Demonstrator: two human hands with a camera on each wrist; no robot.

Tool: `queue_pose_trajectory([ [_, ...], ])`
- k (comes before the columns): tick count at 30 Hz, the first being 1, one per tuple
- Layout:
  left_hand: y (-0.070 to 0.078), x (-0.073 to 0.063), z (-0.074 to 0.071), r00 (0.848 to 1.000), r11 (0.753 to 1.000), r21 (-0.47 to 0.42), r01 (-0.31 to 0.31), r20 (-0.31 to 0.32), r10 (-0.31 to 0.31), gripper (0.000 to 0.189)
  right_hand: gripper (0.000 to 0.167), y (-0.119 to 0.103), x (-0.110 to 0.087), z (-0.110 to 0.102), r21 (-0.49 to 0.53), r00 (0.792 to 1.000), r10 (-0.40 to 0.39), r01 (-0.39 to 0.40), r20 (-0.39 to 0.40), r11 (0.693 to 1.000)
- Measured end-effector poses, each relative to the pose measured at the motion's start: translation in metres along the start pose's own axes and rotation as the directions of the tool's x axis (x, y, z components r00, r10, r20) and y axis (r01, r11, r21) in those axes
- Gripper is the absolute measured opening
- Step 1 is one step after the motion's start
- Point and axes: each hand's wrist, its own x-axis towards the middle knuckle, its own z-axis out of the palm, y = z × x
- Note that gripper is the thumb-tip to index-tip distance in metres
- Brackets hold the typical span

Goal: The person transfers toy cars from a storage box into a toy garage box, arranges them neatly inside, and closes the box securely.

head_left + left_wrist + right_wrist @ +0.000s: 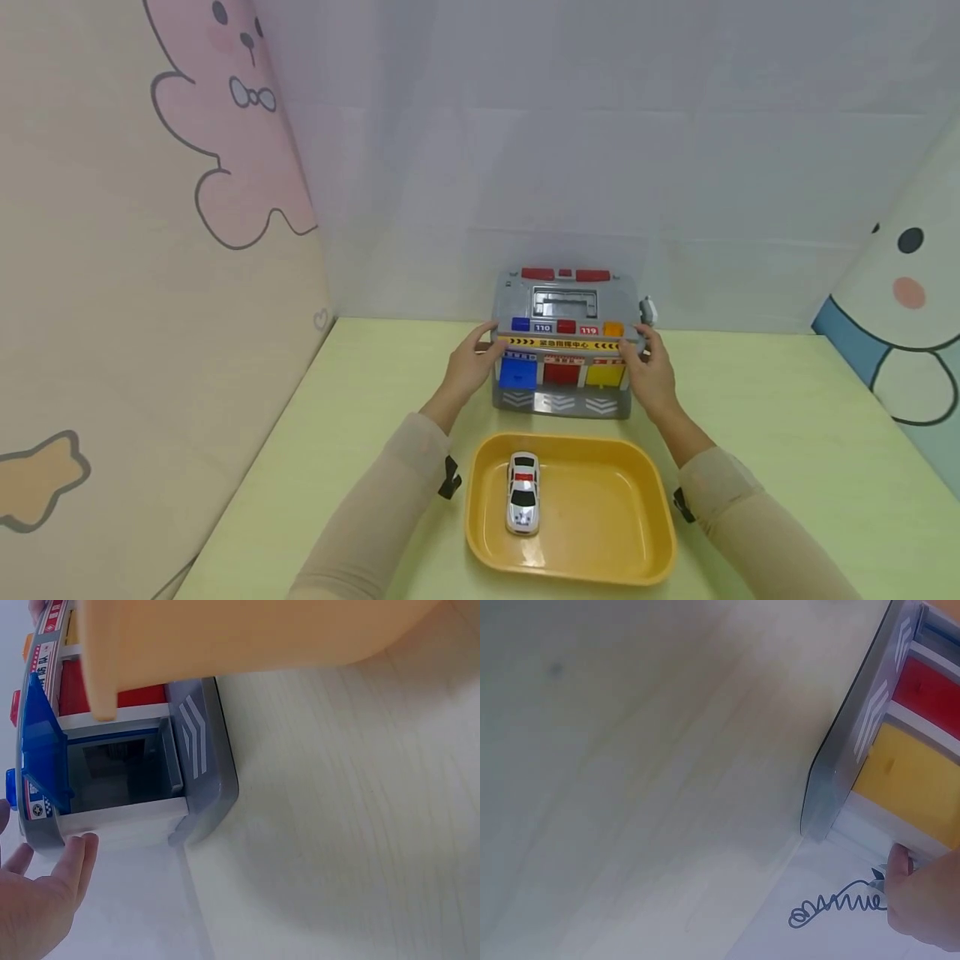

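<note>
A grey toy garage [517, 300] with red roof lights stands at the back of the table. At its left end my left hand [468, 367] grips the roof edge, thumb in front. The right hand [652, 375] holds the opposite end in the same way. In the left wrist view the blue door [41, 742] is swung up and its bay shows dark inside. Lowered over their bays are the red door [930, 697] and the yellow door [911, 776]. A small grey-white piece [648, 311] sticks out at the garage's right side, near a dark coiled cord [840, 902].
A yellow tray [592, 508] lies in front of the garage, between my forearms. Inside its left part rests a white toy police car [523, 500]. A pale curtain [480, 167] hangs right behind the garage, and a printed wall panel [187, 333] borders the table's left side.
</note>
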Motion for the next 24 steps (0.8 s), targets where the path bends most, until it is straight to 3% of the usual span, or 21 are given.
queue_pose_trajectory([
  [24,-0.003,-0.027,-0.012,1.000,0.997,-0.076,-0.004,0.007,0.005,0.049,0.056,0.001,0.001,0.000,-0.014,1.000,-0.005,0.005,0.000,1.000],
])
